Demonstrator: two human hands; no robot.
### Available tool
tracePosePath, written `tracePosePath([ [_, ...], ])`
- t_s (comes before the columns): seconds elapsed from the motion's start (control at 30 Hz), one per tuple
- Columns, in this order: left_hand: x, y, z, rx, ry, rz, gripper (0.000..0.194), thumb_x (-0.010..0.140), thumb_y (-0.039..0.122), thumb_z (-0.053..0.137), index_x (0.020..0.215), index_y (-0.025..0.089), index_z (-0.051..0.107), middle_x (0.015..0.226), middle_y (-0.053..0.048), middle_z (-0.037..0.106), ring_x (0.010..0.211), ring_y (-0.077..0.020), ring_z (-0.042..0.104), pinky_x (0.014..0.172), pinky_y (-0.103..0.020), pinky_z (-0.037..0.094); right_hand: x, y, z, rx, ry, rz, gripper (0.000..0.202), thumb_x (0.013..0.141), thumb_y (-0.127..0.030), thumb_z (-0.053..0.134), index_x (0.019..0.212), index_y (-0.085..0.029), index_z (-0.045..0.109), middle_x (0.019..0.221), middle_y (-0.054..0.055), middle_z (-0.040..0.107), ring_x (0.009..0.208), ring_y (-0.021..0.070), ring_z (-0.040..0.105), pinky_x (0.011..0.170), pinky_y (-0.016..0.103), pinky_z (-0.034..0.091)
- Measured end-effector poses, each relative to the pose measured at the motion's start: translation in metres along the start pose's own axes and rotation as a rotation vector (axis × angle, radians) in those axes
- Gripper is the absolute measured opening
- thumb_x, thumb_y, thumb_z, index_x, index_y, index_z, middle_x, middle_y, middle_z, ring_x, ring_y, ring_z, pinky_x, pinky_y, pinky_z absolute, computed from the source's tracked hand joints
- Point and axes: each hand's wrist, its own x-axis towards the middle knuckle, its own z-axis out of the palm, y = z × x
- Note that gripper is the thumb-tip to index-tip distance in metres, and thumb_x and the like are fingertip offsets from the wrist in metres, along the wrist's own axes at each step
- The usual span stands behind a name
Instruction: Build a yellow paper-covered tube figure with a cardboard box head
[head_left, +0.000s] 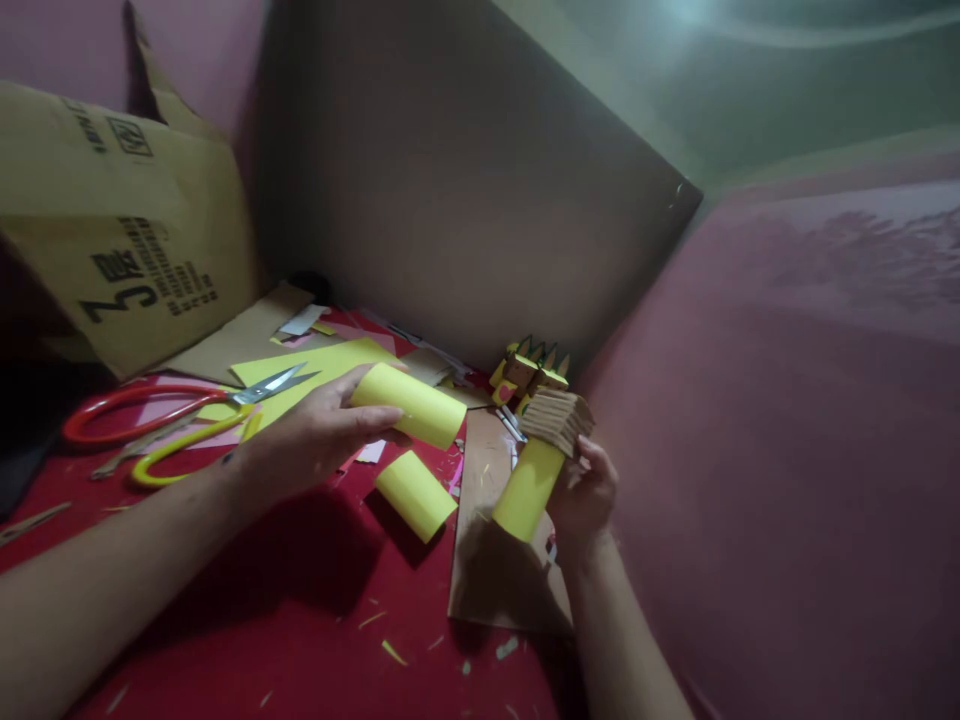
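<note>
My left hand [330, 425] is closed around a yellow paper tube [412, 403], held tilted above the table. In my right hand [587, 490] is a second yellow paper tube [529, 488] with a ridged brown corrugated cardboard piece [556, 422] at its upper end. Whether that cardboard is fixed to the tube I cannot tell. Between the hands a shorter yellow paper tube [416, 495] lies on the red table surface [300, 600]. Under the right-hand tube is a flat brown cardboard sheet [480, 560]. Parts of my right fingers are hidden behind the tube.
Red-handled scissors [161, 405] and yellow-handled scissors [202, 445] lie at left beside yellow paper sheets [322, 375]. Behind stands a small yellow-and-brown paper craft [525, 370] against the wall. A large printed cardboard box [142, 240] stands at back left. Paper scraps litter the table.
</note>
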Motion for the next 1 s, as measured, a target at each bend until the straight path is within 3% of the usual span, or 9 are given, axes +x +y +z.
tracePosePath([
  [0.1,0.000,-0.003,-0.002,0.008,0.020,-0.016,0.055,0.068,0.034,0.081,0.114,0.016,0.057,0.094,-0.007,0.069,0.085,-0.0234,0.066,0.073,-0.030,0.056,-0.007,0.004,0.004,0.142,-0.111,0.241,0.050,0.075,-0.039,0.057,0.119,-0.017,0.063,0.104,0.008,0.076,0.092,0.0227,0.071,0.091,0.041,0.056],
  [0.2,-0.002,-0.003,-0.001,0.020,0.030,-0.032,0.049,0.073,0.034,0.077,0.115,0.018,0.058,0.096,-0.005,0.070,0.089,-0.0232,0.067,0.076,-0.029,0.055,-0.012,0.013,0.011,0.175,-0.142,0.301,0.053,0.079,-0.044,0.053,0.121,-0.013,0.061,0.114,0.011,0.073,0.100,0.0213,0.070,0.100,0.039,0.051],
  [0.37,-0.004,0.006,0.013,0.144,0.142,0.019,0.035,0.079,0.035,0.074,0.107,0.020,0.058,0.091,-0.002,0.070,0.083,-0.0189,0.065,0.073,-0.025,0.055,-0.008,0.020,0.012,0.050,-0.087,0.171,0.048,0.081,-0.049,0.055,0.112,-0.015,0.066,0.105,0.011,0.075,0.097,0.0245,0.071,0.103,0.047,0.049],
  [0.47,-0.001,0.017,0.033,0.210,0.195,0.060,0.044,0.075,0.038,0.078,0.111,0.022,0.057,0.090,-0.002,0.070,0.081,-0.0196,0.065,0.066,-0.024,0.055,-0.006,0.019,0.011,0.088,-0.094,0.114,0.039,0.077,-0.048,0.063,0.103,-0.019,0.070,0.097,0.007,0.078,0.086,0.0242,0.073,0.090,0.044,0.056],
  [0.57,0.003,0.028,0.055,0.329,0.158,0.132,0.059,0.068,0.040,0.083,0.117,0.024,0.055,0.092,-0.003,0.070,0.078,-0.0203,0.066,0.062,-0.024,0.054,-0.008,0.017,0.012,0.167,-0.115,0.111,0.031,0.072,-0.044,0.069,0.092,-0.021,0.073,0.082,0.003,0.078,0.071,0.0224,0.073,0.069,0.036,0.060],
  [0.63,0.003,0.032,0.068,0.404,0.147,0.181,0.061,0.068,0.041,0.083,0.119,0.025,0.055,0.096,-0.003,0.070,0.080,-0.0217,0.067,0.062,-0.025,0.054,-0.011,0.015,0.014,0.176,-0.131,0.096,0.027,0.072,-0.042,0.070,0.089,-0.021,0.074,0.078,0.002,0.077,0.067,0.0221,0.071,0.065,0.035,0.059],
  [0.77,0.000,0.030,0.081,0.463,0.161,0.210,0.063,0.067,0.044,0.083,0.120,0.029,0.054,0.096,-0.003,0.068,0.080,-0.0232,0.067,0.060,-0.026,0.056,-0.015,0.013,0.014,0.110,-0.129,-0.012,0.034,0.069,-0.036,0.067,0.099,-0.021,0.072,0.086,0.004,0.077,0.082,0.0254,0.071,0.079,0.040,0.057],
  [0.9,-0.005,0.025,0.084,0.462,0.160,0.233,0.061,0.066,0.042,0.084,0.119,0.032,0.055,0.095,-0.001,0.067,0.079,-0.0216,0.067,0.061,-0.024,0.057,-0.016,0.014,0.013,0.011,-0.161,-0.073,0.050,0.067,-0.033,0.061,0.115,-0.020,0.066,0.099,0.007,0.076,0.105,0.0304,0.067,0.095,0.047,0.052],
  [1.0,-0.005,0.024,0.083,0.495,0.147,0.200,0.059,0.067,0.042,0.083,0.118,0.032,0.055,0.095,-0.001,0.067,0.081,-0.0222,0.067,0.062,-0.025,0.057,-0.017,0.015,0.016,-0.020,-0.199,-0.099,0.055,0.066,-0.030,0.060,0.120,-0.020,0.063,0.105,0.007,0.074,0.110,0.0304,0.065,0.101,0.048,0.049],
])
